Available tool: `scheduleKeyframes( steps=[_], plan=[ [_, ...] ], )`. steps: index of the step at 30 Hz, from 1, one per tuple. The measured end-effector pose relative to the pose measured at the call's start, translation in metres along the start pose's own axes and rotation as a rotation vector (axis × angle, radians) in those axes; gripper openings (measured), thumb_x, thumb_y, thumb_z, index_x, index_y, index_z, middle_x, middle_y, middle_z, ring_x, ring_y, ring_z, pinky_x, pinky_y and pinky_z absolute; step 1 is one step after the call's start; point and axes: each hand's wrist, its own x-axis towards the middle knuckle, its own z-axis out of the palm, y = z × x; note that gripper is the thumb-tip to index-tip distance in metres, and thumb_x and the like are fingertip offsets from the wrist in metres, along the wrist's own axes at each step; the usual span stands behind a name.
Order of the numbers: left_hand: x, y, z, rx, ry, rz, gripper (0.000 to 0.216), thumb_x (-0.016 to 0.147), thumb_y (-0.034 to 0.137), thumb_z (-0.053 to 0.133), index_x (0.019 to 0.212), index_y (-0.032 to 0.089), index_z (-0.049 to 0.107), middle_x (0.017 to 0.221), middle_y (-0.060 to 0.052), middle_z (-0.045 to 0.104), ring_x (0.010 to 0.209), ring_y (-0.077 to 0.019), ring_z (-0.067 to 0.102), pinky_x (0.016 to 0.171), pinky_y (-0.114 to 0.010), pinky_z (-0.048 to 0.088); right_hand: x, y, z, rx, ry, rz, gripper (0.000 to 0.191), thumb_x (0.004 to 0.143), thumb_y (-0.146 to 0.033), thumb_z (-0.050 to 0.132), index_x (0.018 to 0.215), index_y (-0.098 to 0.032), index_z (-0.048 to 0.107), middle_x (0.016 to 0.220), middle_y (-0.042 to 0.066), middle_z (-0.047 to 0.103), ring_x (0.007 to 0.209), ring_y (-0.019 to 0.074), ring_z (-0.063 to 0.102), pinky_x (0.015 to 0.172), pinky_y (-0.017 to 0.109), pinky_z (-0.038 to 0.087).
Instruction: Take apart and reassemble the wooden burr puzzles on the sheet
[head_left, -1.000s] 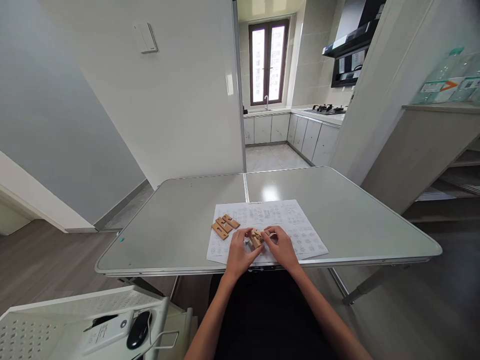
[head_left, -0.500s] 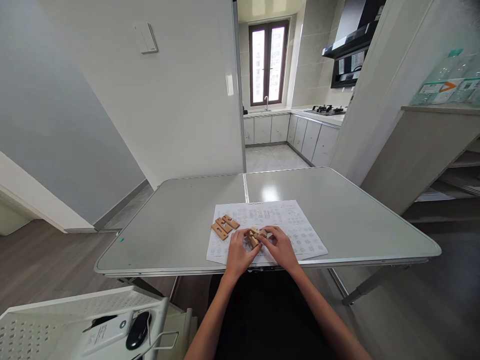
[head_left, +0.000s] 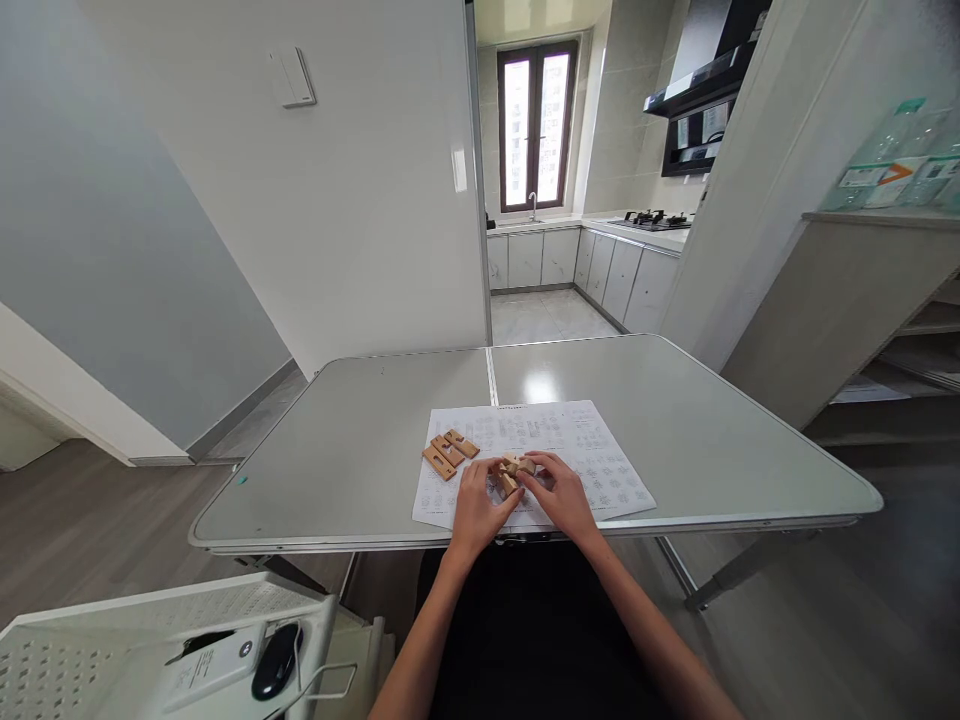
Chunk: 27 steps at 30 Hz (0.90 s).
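Between my two hands is a small cluster of pale wooden puzzle blocks [head_left: 510,484], low over a printed sheet [head_left: 510,425] of diagrams. My left hand [head_left: 478,505] curls around the cluster's left side, thumb at its near end. From the right, my right hand [head_left: 561,497] grips it with thumb and fingertips. The fingers partly hide the blocks, so how they fit together is unclear. Left of my hands, several flat brown wooden pieces [head_left: 443,455] with cut-out slots lie side by side across the sheet's left edge.
The sheet lies near the front edge of a grey folding table [head_left: 675,430]. At the lower left, a white plastic basket [head_left: 82,660] holds a black computer mouse [head_left: 276,662] and a white device [head_left: 214,668]. Water bottles [head_left: 892,160] stand on a ledge at the right.
Only a slight shift shows in the blocks between my fingers. Both hands stay in nearly the same place, and the flat brown pieces have not moved.
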Motion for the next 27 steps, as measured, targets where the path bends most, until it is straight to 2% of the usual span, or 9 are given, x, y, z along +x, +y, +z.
scheduleKeyframes(
  steps=[5, 13, 19, 27],
  plan=[
    [0.000, 0.000, 0.000, -0.003, -0.006, 0.004, 0.045, 0.083, 0.032, 0.080, 0.123, 0.025, 0.060, 0.121, -0.007, 0.068, 0.111, -0.0287, 0.064, 0.098, -0.047, 0.052, 0.000, 0.002, 0.001, -0.019, 0.013, 0.006, 0.028, 0.095, -0.049, 0.064, 0.091, -0.023, 0.069, 0.121, 0.011, 0.072, 0.099, 0.0271, 0.070, 0.089, 0.042, 0.057],
    [0.000, 0.000, 0.001, -0.011, -0.001, 0.005, 0.044, 0.083, 0.032, 0.080, 0.122, 0.026, 0.060, 0.120, -0.007, 0.068, 0.112, -0.0285, 0.063, 0.099, -0.047, 0.052, 0.000, 0.005, 0.003, -0.073, 0.004, -0.004, 0.024, 0.093, -0.046, 0.065, 0.087, -0.023, 0.069, 0.121, 0.011, 0.072, 0.102, 0.0283, 0.070, 0.091, 0.044, 0.056],
    [0.000, -0.002, 0.001, -0.004, -0.001, 0.017, 0.045, 0.083, 0.033, 0.080, 0.123, 0.026, 0.060, 0.121, -0.007, 0.067, 0.112, -0.0287, 0.063, 0.099, -0.047, 0.052, 0.001, 0.010, 0.004, -0.087, -0.019, -0.034, 0.027, 0.095, -0.044, 0.064, 0.109, -0.026, 0.077, 0.124, 0.011, 0.071, 0.112, 0.0306, 0.068, 0.100, 0.047, 0.054],
    [0.000, -0.003, 0.002, 0.003, 0.013, 0.025, 0.047, 0.083, 0.034, 0.080, 0.124, 0.026, 0.060, 0.120, -0.008, 0.068, 0.113, -0.0293, 0.064, 0.098, -0.047, 0.053, 0.001, 0.016, 0.008, -0.125, -0.048, -0.046, 0.036, 0.100, -0.043, 0.056, 0.128, -0.027, 0.070, 0.131, 0.011, 0.069, 0.123, 0.0312, 0.063, 0.106, 0.050, 0.050]
  ],
)
